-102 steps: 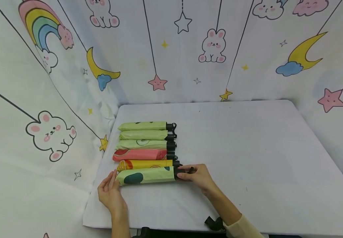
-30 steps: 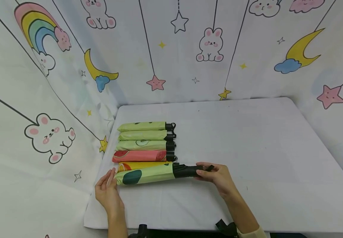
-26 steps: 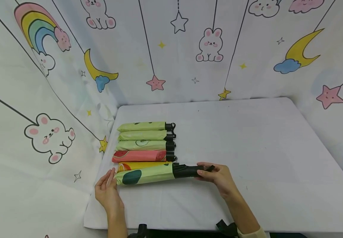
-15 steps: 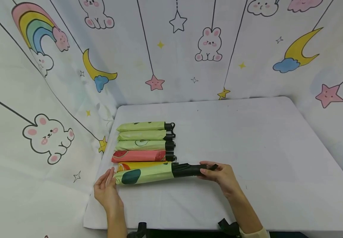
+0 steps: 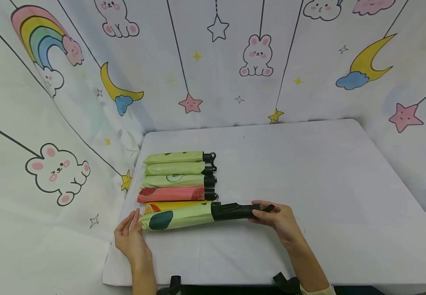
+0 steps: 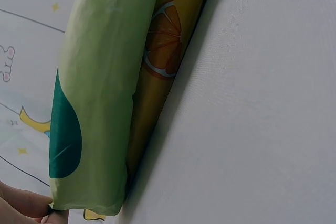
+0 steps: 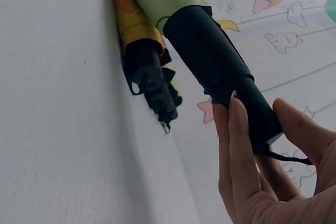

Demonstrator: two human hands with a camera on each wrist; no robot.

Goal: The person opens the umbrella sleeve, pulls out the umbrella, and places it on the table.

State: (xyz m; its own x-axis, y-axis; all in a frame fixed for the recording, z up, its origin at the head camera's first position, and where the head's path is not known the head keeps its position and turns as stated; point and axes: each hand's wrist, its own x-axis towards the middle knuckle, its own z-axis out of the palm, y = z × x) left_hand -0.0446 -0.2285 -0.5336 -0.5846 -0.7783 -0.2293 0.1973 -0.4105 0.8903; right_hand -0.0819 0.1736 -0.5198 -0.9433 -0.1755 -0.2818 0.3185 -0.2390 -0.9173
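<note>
A folded umbrella (image 5: 235, 211) lies partly inside its light green sleeve (image 5: 188, 218), which bears dark green spots. Its black handle end and black folded part stick out to the right. My right hand (image 5: 280, 221) grips the black handle (image 7: 257, 114) between thumb and fingers, a thin wrist cord (image 7: 289, 158) hanging by it. At the other end my left hand (image 5: 131, 237) pinches the sleeve's closed tip; in the left wrist view only its fingertips (image 6: 31, 205) show. The umbrella slants slightly, right end higher. Behind it a yellow sleeved umbrella (image 5: 176, 205) is partly hidden.
Beyond the yellow one lie a red sleeved umbrella (image 5: 176, 194) and three green ones, such as the farthest green umbrella (image 5: 174, 157), in a row with black handles to the right. They rest on a white table (image 5: 308, 184) before a printed cloth backdrop (image 5: 227, 82). Black straps (image 5: 288, 282) show at the near edge.
My right hand has moved right with the handle, drawing the black folded part out of the green sleeve. My left hand has stayed at the sleeve's tip.
</note>
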